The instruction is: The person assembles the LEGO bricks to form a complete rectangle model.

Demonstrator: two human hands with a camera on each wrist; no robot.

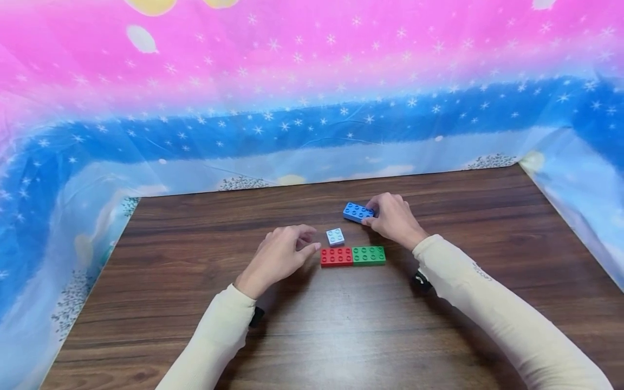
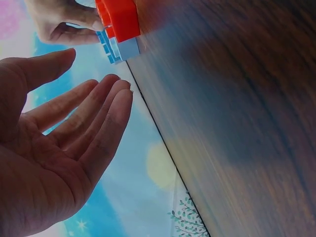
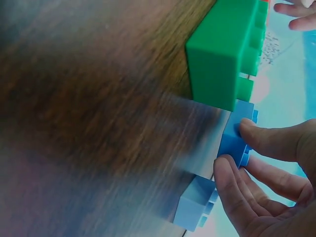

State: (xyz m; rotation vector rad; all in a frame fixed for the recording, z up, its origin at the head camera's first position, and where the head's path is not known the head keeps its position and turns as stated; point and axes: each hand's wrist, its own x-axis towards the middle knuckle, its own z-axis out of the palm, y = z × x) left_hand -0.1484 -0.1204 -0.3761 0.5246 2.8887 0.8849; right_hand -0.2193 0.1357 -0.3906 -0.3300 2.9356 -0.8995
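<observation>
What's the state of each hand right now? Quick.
Left hand: open, holding nothing.
Right hand: fingers closed on the blue brick, pinching it.

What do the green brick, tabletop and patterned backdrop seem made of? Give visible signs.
Green brick: probably hard plastic, smooth; crisp edges, moulded-looking studs.
Tabletop: wood or wood-look laminate, satiny; brown grain, soft glare.
Patterned backdrop: perhaps printed fabric or plastic sheeting, finish unclear; creases, draping.

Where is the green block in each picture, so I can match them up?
Head: the green block lies right of and below the centre.
Left wrist: not in this picture.
Right wrist: the green block looms large at the top, right of centre.
Shared landmark: the right hand, at upper left in the left wrist view, lower right in the right wrist view.
</observation>
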